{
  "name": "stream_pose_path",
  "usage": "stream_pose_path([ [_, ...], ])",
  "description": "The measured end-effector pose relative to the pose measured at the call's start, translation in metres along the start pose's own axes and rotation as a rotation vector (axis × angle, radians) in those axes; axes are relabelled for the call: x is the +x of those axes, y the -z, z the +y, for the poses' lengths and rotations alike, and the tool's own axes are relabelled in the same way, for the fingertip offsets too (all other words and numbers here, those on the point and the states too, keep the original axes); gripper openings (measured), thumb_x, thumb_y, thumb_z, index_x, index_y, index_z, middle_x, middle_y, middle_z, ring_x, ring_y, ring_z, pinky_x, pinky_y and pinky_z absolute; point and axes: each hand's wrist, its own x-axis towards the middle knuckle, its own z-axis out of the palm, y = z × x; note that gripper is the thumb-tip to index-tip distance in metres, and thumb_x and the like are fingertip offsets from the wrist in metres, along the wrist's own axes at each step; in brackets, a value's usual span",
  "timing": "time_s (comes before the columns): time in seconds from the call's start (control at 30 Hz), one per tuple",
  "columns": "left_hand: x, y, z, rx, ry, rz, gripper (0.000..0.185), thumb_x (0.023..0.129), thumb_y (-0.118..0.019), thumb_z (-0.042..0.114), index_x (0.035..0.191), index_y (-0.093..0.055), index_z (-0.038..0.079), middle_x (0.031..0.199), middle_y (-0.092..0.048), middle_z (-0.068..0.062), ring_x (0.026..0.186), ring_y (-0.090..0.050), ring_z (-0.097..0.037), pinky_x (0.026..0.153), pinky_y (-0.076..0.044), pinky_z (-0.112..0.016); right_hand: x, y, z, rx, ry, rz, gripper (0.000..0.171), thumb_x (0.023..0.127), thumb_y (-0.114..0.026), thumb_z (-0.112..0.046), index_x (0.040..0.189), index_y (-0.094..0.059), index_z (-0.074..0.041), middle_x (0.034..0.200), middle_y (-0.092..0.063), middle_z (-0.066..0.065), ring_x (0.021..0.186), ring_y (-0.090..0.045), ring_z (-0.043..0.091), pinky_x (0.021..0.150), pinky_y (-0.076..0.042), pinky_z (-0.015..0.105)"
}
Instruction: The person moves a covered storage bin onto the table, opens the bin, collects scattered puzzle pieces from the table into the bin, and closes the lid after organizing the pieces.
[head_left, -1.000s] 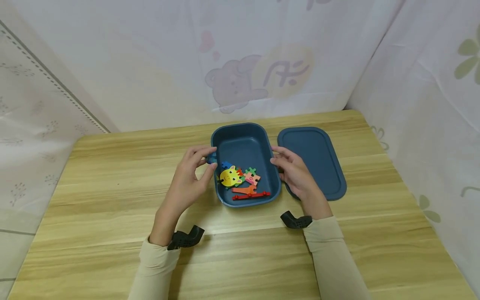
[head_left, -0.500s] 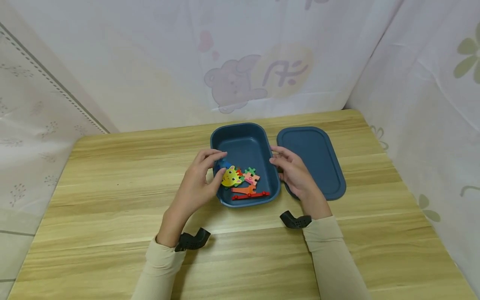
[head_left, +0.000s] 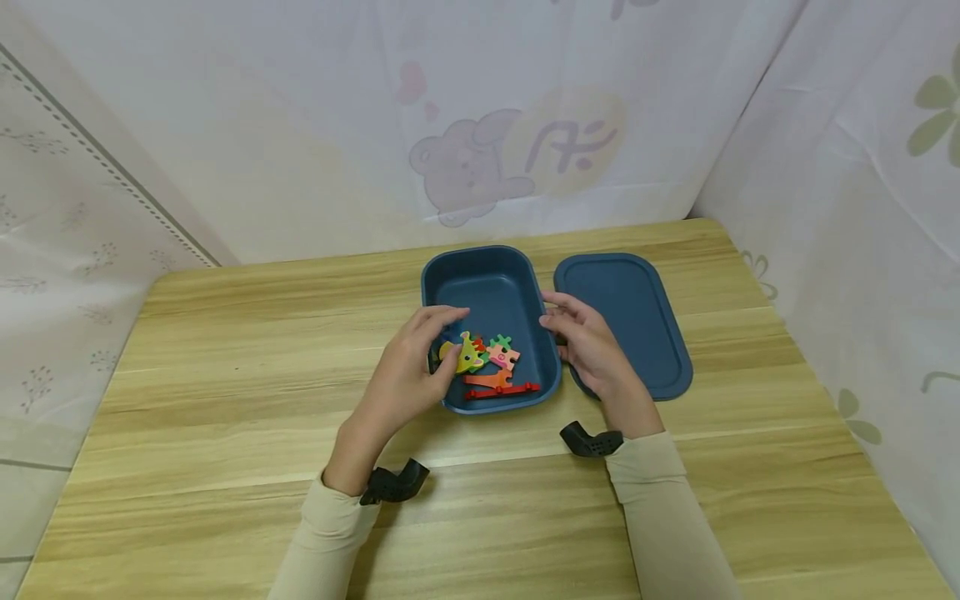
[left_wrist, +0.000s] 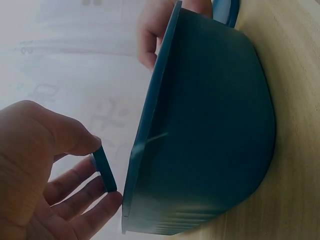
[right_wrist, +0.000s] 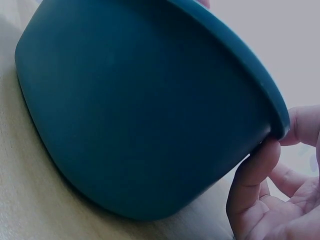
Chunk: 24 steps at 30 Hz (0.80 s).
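Note:
A dark blue rectangular box (head_left: 487, 296) stands on the table, its mouth up. My left hand (head_left: 408, 358) is over its left rim and pinches a thin blue puzzle piece (left_wrist: 105, 170) between thumb and fingers; the head view hides most of that piece. At the right side, my right hand (head_left: 588, 342) grips the box's rim with thumb and fingers. Inside, near the front, lie a yellow animal-head piece (head_left: 471, 358), partly behind my left thumb, a pink pig-face piece (head_left: 504, 357), an orange piece (head_left: 489, 380) and a red strip (head_left: 502, 391). Green bits show among them.
A dark blue lid (head_left: 630, 325) lies flat on the wooden table (head_left: 247, 375), right of the box and partly under my right hand. Printed cloth (head_left: 315, 150) hangs behind the table. A black wrist mount (head_left: 396, 483) sits on my left wrist.
My left hand has moved right with the blue puzzle piece, from outside the box's left wall to over its inside. My right hand and the box have stayed in place.

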Motion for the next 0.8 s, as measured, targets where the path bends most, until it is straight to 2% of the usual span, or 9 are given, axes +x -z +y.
stream_pose_path([
  [0.13, 0.001, -0.002, 0.0, -0.007, -0.009, -0.011, 0.05, 0.098, -0.07, 0.002, 0.146, -0.061, 0.01, 0.144, -0.063, -0.008, 0.132, -0.063, -0.024, 0.114, -0.055, -0.044, 0.0, 0.0, 0.0, -0.003, 0.003, 0.003, 0.06, 0.108, -0.055, -0.013, 0.165, -0.036, -0.011, 0.147, -0.049, 0.005, 0.094, -0.062, 0.007, 0.073, -0.057, 0.02],
  [0.33, 0.001, -0.003, -0.001, -0.019, -0.004, -0.011, 0.049, 0.099, -0.069, 0.003, 0.146, -0.061, 0.012, 0.146, -0.061, -0.005, 0.132, -0.064, -0.023, 0.112, -0.055, -0.044, 0.0, 0.002, -0.001, -0.018, 0.01, -0.007, 0.06, 0.109, -0.053, -0.013, 0.165, -0.034, -0.01, 0.162, -0.039, 0.013, 0.097, -0.06, 0.007, 0.074, -0.056, 0.02],
  [0.57, -0.001, 0.0, -0.005, -0.013, 0.007, 0.036, 0.047, 0.1, -0.068, 0.004, 0.146, -0.062, 0.011, 0.146, -0.06, -0.009, 0.129, -0.063, -0.03, 0.108, -0.057, -0.048, 0.0, 0.001, 0.0, -0.021, 0.008, -0.012, 0.061, 0.108, -0.054, -0.014, 0.166, -0.033, -0.011, 0.164, -0.038, 0.015, 0.098, -0.06, 0.007, 0.074, -0.056, 0.02],
  [0.73, 0.0, -0.001, -0.015, -0.023, 0.077, 0.098, 0.056, 0.101, -0.066, 0.006, 0.155, -0.051, 0.008, 0.154, -0.051, -0.016, 0.144, -0.051, -0.033, 0.121, -0.046, -0.051, 0.0, 0.001, 0.0, -0.02, 0.009, -0.007, 0.061, 0.108, -0.054, -0.013, 0.165, -0.034, -0.011, 0.169, -0.035, 0.014, 0.1, -0.061, 0.007, 0.073, -0.057, 0.021],
  [0.8, 0.0, -0.002, -0.019, -0.052, 0.115, 0.116, 0.06, 0.102, -0.066, 0.006, 0.158, -0.045, 0.007, 0.157, -0.047, -0.018, 0.147, -0.048, -0.034, 0.122, -0.046, -0.052, 0.001, 0.001, 0.0, -0.021, 0.009, -0.004, 0.061, 0.107, -0.054, -0.013, 0.165, -0.034, -0.011, 0.17, -0.035, 0.014, 0.101, -0.062, 0.008, 0.073, -0.057, 0.02],
])
